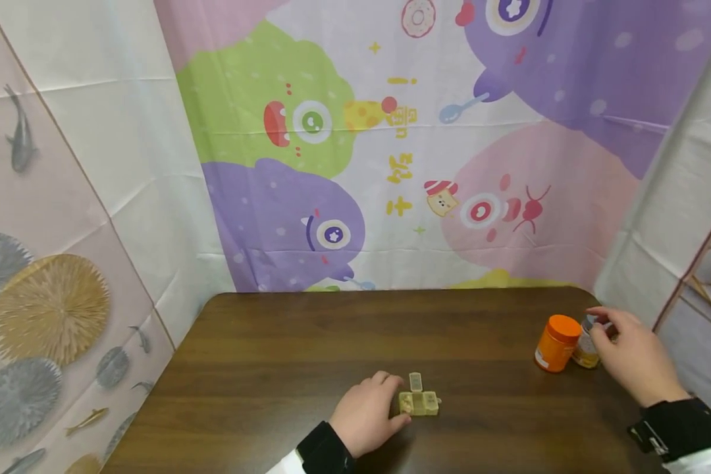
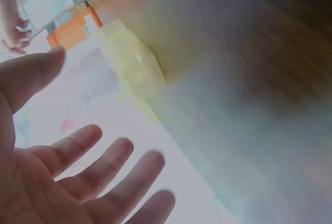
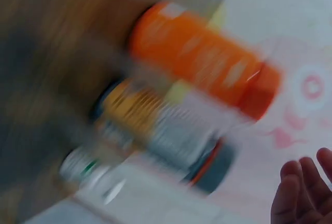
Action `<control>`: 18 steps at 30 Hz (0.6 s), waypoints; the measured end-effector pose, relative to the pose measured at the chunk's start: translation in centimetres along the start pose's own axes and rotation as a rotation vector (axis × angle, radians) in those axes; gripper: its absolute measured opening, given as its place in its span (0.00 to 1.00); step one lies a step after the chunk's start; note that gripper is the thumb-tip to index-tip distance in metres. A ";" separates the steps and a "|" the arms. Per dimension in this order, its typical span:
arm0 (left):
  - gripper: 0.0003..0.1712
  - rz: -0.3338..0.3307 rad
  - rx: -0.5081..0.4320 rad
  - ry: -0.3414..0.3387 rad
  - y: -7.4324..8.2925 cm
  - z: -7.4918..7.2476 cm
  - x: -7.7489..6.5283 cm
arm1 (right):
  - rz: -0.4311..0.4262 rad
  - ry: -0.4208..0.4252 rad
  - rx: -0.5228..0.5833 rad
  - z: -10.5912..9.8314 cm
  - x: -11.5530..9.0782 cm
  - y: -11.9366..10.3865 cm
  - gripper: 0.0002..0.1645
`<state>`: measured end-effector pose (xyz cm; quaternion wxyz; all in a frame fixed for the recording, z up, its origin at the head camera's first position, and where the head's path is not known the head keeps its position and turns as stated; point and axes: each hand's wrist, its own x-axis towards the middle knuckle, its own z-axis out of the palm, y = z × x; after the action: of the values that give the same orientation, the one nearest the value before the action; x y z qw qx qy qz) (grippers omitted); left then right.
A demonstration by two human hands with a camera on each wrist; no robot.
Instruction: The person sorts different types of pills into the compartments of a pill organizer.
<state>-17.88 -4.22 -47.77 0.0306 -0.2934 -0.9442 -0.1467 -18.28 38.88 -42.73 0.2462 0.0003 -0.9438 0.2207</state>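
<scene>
A small translucent yellow pill box (image 1: 418, 403) lies on the table with one lid raised. My left hand (image 1: 367, 411) is beside its left end. In the left wrist view the fingers (image 2: 114, 167) are spread, apart from the blurred pill box (image 2: 132, 60). My right hand (image 1: 636, 359) hovers by a bottle with a grey cap (image 1: 586, 352), holding nothing. The right wrist view shows this yellow-and-grey bottle (image 3: 161, 128) upright on the table, with relaxed fingers (image 3: 290, 193) beyond its cap. An orange bottle (image 1: 553, 345) stands directly left of it.
A small white bottle (image 3: 91, 172) appears blurred beside the grey-capped one in the right wrist view. The brown wooden table (image 1: 261, 368) ends at a patterned cloth backdrop (image 1: 403, 263), with more cloth hanging at both sides.
</scene>
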 end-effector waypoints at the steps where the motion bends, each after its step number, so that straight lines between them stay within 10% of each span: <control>1: 0.32 0.006 0.023 0.015 -0.1 -0.2 -0.4 | 0.000 0.005 -0.016 -0.1 0.3 0.8 0.19; 18: 0.49 -0.068 0.020 -0.069 -2.1 -2.0 -4.3 | 0.140 -0.275 -0.167 2.3 3.2 5.3 0.39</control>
<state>-15.62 -8.81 -47.00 -0.0042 -0.2657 -0.9555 -0.1281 -22.78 43.04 -45.25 0.0981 -0.0559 -0.9813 0.1561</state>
